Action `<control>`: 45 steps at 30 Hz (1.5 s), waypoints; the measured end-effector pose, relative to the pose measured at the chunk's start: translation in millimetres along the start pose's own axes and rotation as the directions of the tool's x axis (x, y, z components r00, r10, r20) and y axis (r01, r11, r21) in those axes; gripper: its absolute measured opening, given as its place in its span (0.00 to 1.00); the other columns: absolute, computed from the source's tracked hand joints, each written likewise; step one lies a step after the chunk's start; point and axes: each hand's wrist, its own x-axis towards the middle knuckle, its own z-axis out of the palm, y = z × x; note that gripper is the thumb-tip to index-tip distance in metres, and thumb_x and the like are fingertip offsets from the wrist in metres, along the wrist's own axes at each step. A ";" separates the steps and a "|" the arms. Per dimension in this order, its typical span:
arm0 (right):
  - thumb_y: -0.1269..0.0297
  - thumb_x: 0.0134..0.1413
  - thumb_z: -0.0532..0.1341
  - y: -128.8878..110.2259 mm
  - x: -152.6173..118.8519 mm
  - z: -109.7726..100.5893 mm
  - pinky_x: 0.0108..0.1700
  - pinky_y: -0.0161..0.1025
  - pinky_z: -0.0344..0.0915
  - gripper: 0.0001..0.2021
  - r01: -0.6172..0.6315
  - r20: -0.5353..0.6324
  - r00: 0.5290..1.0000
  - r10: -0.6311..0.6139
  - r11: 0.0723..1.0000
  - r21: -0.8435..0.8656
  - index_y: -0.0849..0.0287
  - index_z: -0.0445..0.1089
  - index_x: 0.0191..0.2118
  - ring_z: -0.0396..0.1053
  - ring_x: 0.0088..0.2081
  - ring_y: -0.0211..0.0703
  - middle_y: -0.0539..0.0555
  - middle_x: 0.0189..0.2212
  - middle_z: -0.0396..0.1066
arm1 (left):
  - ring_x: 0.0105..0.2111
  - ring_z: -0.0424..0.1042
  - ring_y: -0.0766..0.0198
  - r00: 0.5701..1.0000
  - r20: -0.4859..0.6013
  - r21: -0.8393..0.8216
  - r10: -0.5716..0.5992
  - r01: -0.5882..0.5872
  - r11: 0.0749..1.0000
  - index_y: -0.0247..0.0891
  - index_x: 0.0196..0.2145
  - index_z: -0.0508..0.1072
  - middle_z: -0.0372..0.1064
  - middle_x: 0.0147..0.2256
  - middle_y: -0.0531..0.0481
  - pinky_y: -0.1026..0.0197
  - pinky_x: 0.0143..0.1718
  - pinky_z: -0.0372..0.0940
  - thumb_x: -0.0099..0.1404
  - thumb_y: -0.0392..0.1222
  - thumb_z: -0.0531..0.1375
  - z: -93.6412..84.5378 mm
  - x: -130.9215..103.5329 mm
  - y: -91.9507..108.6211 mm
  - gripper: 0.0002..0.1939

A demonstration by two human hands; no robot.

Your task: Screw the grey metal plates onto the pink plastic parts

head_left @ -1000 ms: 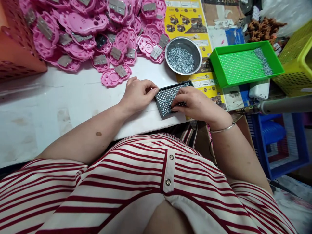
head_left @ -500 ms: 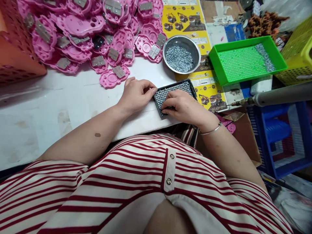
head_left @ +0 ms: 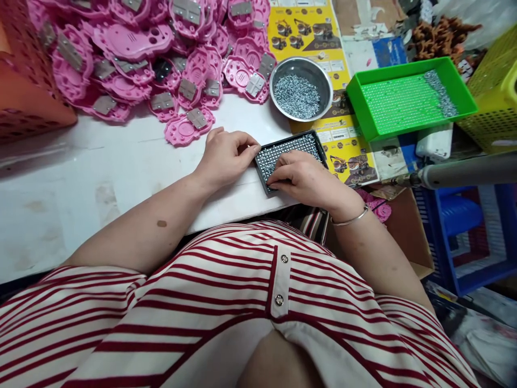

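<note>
A small black tray (head_left: 262,175) lies at the table's front edge, its perforated bed filled with rows of tiny screws (head_left: 277,155). My left hand (head_left: 226,156) rests on the table, with thumb and forefinger closed on the tray's left corner. Over the tray's near side, my right hand (head_left: 301,175) has its fingertips pinched together down among the screws. Whatever those fingers hold is hidden. Beyond the tray stands a steel bowl (head_left: 297,97) heaped with loose screws.
Pink plastic shells (head_left: 188,129) with metal plates are piled at the back left, beside an orange basket (head_left: 40,91). To the right are a green tray (head_left: 407,102) with screws and a yellow basket (head_left: 493,97). An electric screwdriver (head_left: 464,170) juts in from the right.
The screwdriver at the right has shifted slightly downward. My right hand has barely moved over the tray, and my left hand keeps its place at the corner.
</note>
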 end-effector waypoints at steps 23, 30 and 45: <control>0.67 0.60 0.60 2.2 1.4 6.0 0.43 0.41 0.55 0.08 -0.001 -0.050 0.999 -0.001 1.000 -0.023 0.60 0.77 0.35 0.63 0.37 0.42 0.54 0.31 0.68 | 0.37 0.74 0.59 1.000 -0.014 -0.017 0.019 -0.019 1.000 0.40 0.36 0.80 0.79 0.36 0.51 0.43 0.64 0.51 0.66 0.44 0.57 1.0 0.2 -0.9 0.11; 0.66 0.63 0.58 8.5 -6.6 3.0 0.45 0.42 0.57 0.11 0.048 -0.062 0.997 -0.048 0.999 0.009 0.59 0.79 0.39 0.65 0.39 0.43 0.55 0.34 0.70 | 0.37 0.74 0.59 0.999 -0.022 -0.015 0.036 -0.036 0.999 0.39 0.37 0.80 0.78 0.35 0.50 0.41 0.64 0.51 0.67 0.45 0.57 2.5 0.9 -4.2 0.12; 0.65 0.62 0.59 2.8 -0.6 4.6 0.45 0.46 0.59 0.09 0.046 -0.076 0.995 -0.059 0.986 -0.158 0.56 0.78 0.38 0.64 0.40 0.46 0.56 0.35 0.70 | 0.36 0.73 0.59 0.999 -0.028 -0.015 0.030 -0.030 0.999 0.39 0.36 0.79 0.78 0.35 0.51 0.41 0.64 0.51 0.67 0.45 0.57 3.8 0.4 -3.3 0.12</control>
